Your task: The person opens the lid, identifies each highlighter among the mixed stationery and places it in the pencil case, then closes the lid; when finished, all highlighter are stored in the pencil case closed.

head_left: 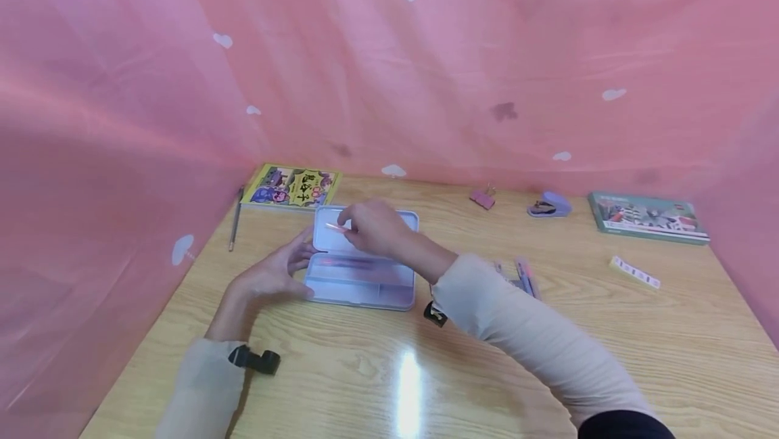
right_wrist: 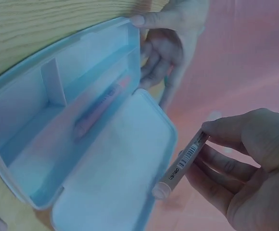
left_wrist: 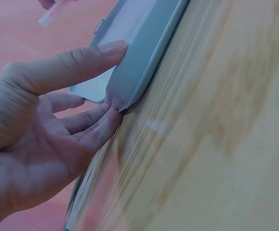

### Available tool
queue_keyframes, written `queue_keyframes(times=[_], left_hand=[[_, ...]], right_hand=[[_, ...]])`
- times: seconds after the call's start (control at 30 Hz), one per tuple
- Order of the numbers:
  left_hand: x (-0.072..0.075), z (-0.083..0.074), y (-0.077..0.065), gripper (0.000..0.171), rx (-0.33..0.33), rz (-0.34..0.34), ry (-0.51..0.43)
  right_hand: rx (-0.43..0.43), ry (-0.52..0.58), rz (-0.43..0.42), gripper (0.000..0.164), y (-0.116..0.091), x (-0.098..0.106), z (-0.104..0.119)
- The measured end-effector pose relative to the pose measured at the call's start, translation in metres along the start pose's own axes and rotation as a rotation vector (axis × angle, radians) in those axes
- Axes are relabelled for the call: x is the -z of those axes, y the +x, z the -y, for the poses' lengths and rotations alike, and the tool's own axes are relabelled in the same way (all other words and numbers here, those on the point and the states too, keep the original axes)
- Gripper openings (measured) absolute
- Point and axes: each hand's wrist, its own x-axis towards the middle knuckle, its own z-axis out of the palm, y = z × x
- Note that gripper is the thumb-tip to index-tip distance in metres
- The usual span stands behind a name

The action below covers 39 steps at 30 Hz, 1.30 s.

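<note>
A light blue pencil case lies on the table with its lid folded back. My left hand grips its left end, thumb on the near wall and fingertips at the back corner. Above the raised lid, my right hand pinches a slim pen with a barcode and a pale end. Inside the case's long compartment lies a pink pen. A small divider splits the other, wider side of the case.
At the back left are a yellow comic book and a pencil. Rightward stand a pink binder clip, a purple stapler, a green flat box and a white strip. Pens lie partly behind my right sleeve.
</note>
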Motion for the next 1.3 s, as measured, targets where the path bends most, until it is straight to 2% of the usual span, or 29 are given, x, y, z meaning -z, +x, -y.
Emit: queue_keyframes(times=[0.13,0.33,0.5,0.8,1.13,1.3], left_hand=[[0.001,-0.001,0.001,0.127,0.015,-0.015,0.016],[0.002,-0.003,0.001,0.128,-0.010,-0.044,0.089],[0.001,-0.005,0.003,0.128,-0.005,-0.040,0.094],[-0.001,-0.006,0.006,0.129,-0.021,-0.015,0.022],[0.000,-0.007,0.003,0.129,-0.008,-0.022,0.009],[0.000,-0.005,0.001,0.128,0.004,-0.033,0.011]], right_hand=[[0.004,0.007,0.048,0.021,0.005,-0.019,0.002],[-0.016,0.014,0.129,0.024,0.008,-0.052,0.006],[-0.003,-0.026,0.155,0.021,0.010,-0.068,0.008],[-0.044,-0.106,0.167,0.005,0.012,-0.080,0.008],[-0.070,-0.144,0.158,0.009,0.014,-0.087,0.009],[-0.076,-0.091,0.151,0.020,0.013,-0.076,0.007]])
